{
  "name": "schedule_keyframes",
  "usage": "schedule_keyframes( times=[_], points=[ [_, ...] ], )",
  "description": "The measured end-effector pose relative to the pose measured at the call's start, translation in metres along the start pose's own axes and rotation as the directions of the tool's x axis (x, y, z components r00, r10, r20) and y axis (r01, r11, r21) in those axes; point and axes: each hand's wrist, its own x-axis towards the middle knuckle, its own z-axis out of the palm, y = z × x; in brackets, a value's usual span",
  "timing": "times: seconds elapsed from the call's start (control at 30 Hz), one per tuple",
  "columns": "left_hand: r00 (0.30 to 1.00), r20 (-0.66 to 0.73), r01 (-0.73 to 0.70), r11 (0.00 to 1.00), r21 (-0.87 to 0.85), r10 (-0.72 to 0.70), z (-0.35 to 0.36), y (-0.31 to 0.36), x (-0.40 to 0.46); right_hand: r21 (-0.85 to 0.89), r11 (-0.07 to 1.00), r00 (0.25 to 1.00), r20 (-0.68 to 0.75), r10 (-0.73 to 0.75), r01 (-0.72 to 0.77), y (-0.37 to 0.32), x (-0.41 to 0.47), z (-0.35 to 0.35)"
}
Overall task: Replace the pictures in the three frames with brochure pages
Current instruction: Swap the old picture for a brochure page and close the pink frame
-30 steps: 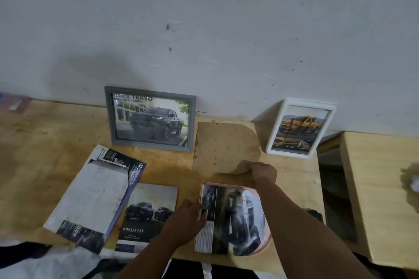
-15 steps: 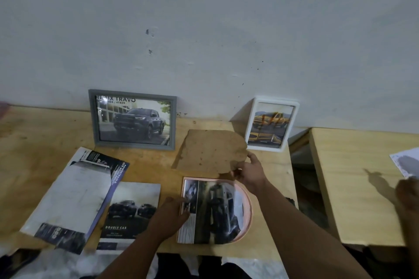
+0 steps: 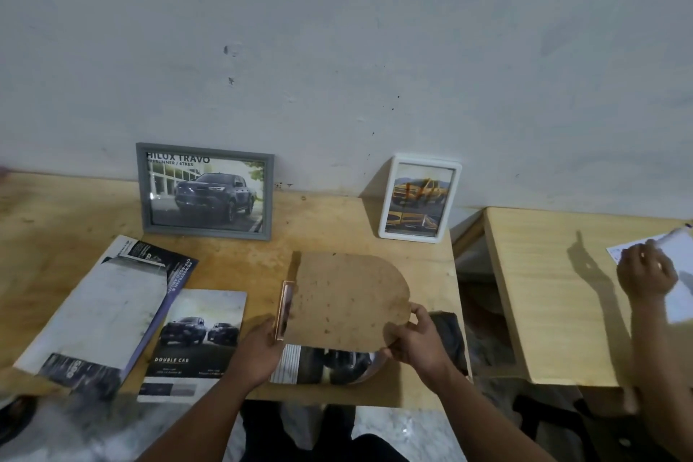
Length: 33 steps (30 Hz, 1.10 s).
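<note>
Gripping the rounded end of a brown fibreboard backing board [image 3: 347, 302], the right hand [image 3: 416, 343] pinches it between thumb and curled fingers, near the front edge of the wooden table [image 3: 48, 221]. That board — flat along one side, arched at the other, its surface matte and speckled — hovers tilted over a pink arch-shaped frame [image 3: 284, 309], covering most of it. The left hand [image 3: 257, 351] holds the frame's straight left side, thumb on its glossy rim. Under the board's near edge a brochure page [image 3: 326, 364] with a dark vehicle shows inside the frame.

Left of the hands, at the front edge, lies a glossy rectangular booklet [image 3: 195, 334] printed "DOUBLE CAB", and beside it, toward the front left corner, a larger folded brochure [image 3: 101, 315] lies skewed, its pale creased back upward.

Farther back, a grey rectangular frame [image 3: 204, 190] leans against the wall [image 3: 337, 49] at the back edge, showing a dark pickup under the words "HILUX TRAVO". Near the back right corner a white frame [image 3: 419, 199] with rounded corners stands upright — a yellow vehicle pictured inside.

On a second, paler wooden table [image 3: 543, 293] to the right, another person's hand [image 3: 645, 274] rests on white paper [image 3: 678, 296].
</note>
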Motion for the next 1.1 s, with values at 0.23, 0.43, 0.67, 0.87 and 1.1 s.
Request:
schedule_keyframes(
  times=[0.23, 0.43, 0.67, 0.87, 1.1],
  points=[
    [0.992, 0.043, 0.117, 0.991, -0.057, -0.115, 0.002, -0.004, 0.000, -0.093, 0.995, 0.998, 0.062, 0.026, -0.020, 0.025, -0.015, 0.002],
    [0.989, 0.101, 0.121, 0.987, -0.104, -0.111, -0.005, -0.005, -0.001, -0.213, 0.976, 0.999, 0.037, -0.023, 0.030, 0.039, -0.010, 0.017],
    [0.987, 0.108, 0.123, 0.991, -0.043, -0.118, -0.009, -0.003, 0.001, -0.630, 0.768, 0.994, 0.080, -0.078, 0.111, 0.045, 0.006, 0.016],
    [0.988, 0.105, 0.111, 0.994, 0.013, -0.111, -0.007, 0.001, 0.003, -0.816, 0.572, 0.996, 0.082, -0.028, 0.083, 0.046, 0.013, 0.020],
    [0.994, 0.076, 0.076, 0.992, 0.105, -0.084, 0.001, -0.003, -0.004, -0.923, 0.384, 0.999, 0.032, -0.008, 0.032, 0.050, 0.022, 0.022]
  ],
)
